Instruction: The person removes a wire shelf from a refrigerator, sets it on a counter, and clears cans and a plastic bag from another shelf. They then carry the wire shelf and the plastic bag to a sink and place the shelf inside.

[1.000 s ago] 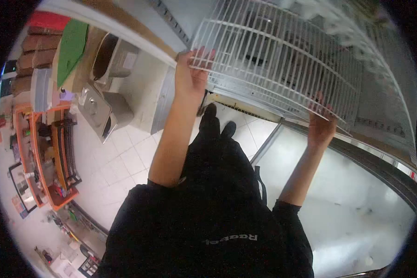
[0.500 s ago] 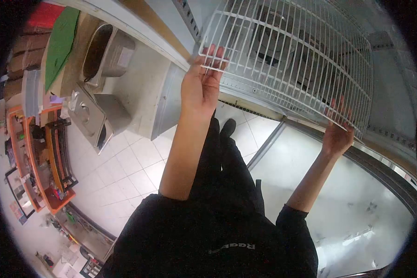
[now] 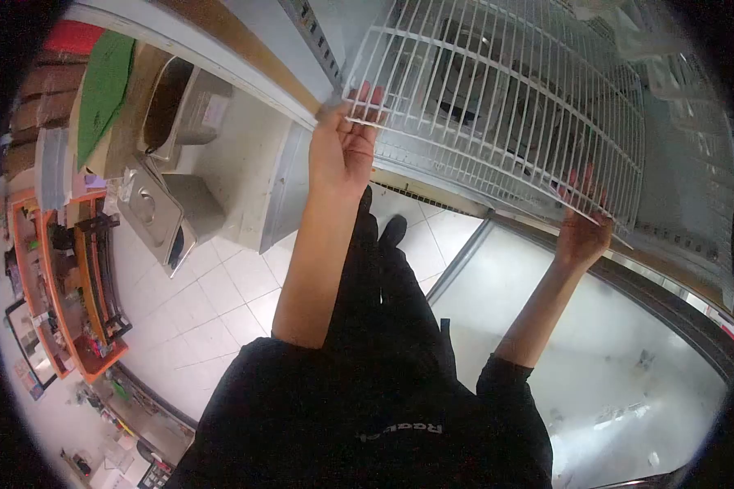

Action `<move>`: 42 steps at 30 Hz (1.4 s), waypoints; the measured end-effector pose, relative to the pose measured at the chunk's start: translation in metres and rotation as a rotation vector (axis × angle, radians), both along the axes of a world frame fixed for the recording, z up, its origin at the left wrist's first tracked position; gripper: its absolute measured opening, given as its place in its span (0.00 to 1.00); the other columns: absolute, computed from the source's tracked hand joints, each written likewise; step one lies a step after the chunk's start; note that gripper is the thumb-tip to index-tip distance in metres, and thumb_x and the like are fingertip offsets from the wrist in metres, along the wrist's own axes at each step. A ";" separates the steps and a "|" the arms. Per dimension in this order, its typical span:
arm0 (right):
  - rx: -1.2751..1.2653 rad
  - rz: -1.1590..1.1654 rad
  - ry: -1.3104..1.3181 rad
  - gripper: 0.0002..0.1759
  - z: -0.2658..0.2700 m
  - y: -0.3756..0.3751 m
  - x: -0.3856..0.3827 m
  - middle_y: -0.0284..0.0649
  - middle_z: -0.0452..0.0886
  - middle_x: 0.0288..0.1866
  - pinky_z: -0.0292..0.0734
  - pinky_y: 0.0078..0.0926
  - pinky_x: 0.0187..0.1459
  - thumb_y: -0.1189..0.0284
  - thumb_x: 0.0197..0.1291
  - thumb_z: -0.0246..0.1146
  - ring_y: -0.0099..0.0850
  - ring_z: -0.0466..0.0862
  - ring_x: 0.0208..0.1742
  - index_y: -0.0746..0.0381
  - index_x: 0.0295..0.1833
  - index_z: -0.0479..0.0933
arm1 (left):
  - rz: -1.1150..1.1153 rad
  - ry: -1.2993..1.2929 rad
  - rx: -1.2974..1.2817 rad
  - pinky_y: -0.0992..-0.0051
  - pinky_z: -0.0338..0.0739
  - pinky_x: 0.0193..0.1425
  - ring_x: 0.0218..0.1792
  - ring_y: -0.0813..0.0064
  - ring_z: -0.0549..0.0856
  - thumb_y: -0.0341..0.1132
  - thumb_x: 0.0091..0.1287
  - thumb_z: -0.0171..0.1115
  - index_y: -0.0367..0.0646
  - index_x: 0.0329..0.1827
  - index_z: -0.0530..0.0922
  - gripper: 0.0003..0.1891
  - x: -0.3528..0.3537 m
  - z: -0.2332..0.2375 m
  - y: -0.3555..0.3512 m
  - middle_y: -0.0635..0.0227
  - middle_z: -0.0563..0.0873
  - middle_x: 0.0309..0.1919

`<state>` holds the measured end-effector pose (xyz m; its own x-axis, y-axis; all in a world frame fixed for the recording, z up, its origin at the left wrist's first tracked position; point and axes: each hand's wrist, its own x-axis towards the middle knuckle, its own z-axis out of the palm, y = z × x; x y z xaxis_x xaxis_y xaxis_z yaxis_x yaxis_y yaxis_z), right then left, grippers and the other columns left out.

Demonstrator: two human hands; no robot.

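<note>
A white wire shelf sits inside an open fridge-like cabinet, spanning the upper middle of the view. My left hand holds its front left corner, palm up, with the fingers under the wires and showing between them. At the front right end of the shelf, my right hand grips the edge in the same way, its fingers partly hidden behind the wires. Dark objects lie beneath the shelf, too obscured to name.
Slotted rails run up the cabinet's side wall. A frosted glass door stands at the right. To the left are steel food containers, a green sheet and an orange rack. White tiles cover the floor.
Both hands and the wire shelf sit slightly further left in the view, as does the scene around them. Clear plastic-looking material now shows at the upper right. The grip of each hand is unchanged.
</note>
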<state>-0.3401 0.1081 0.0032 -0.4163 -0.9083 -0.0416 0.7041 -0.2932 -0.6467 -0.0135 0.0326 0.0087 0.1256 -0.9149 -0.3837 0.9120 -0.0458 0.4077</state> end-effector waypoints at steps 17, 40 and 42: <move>-0.069 0.052 0.011 0.33 -0.001 0.010 0.002 0.62 0.54 0.64 0.66 0.59 0.56 0.67 0.51 0.61 0.60 0.60 0.62 0.64 0.61 0.56 | 0.034 -0.201 0.504 0.63 0.78 0.41 0.28 0.73 0.76 0.30 0.55 0.61 0.47 0.32 0.72 0.05 -0.015 0.022 -0.032 0.69 0.73 0.28; 0.065 -0.066 -0.022 0.36 0.003 0.014 -0.004 0.57 0.60 0.62 0.70 0.54 0.53 0.62 0.57 0.57 0.52 0.67 0.59 0.66 0.64 0.49 | -0.023 -0.250 0.563 0.69 0.76 0.43 0.28 0.76 0.75 0.30 0.55 0.59 0.44 0.27 0.70 0.06 -0.002 0.005 -0.049 0.68 0.73 0.26; 0.078 -0.158 -0.081 0.36 0.000 0.019 -0.010 0.55 0.61 0.61 0.70 0.54 0.53 0.68 0.56 0.57 0.48 0.67 0.60 0.64 0.65 0.45 | -0.032 -0.249 0.546 0.70 0.76 0.43 0.26 0.78 0.75 0.30 0.55 0.60 0.44 0.26 0.70 0.06 0.000 0.005 -0.047 0.70 0.74 0.25</move>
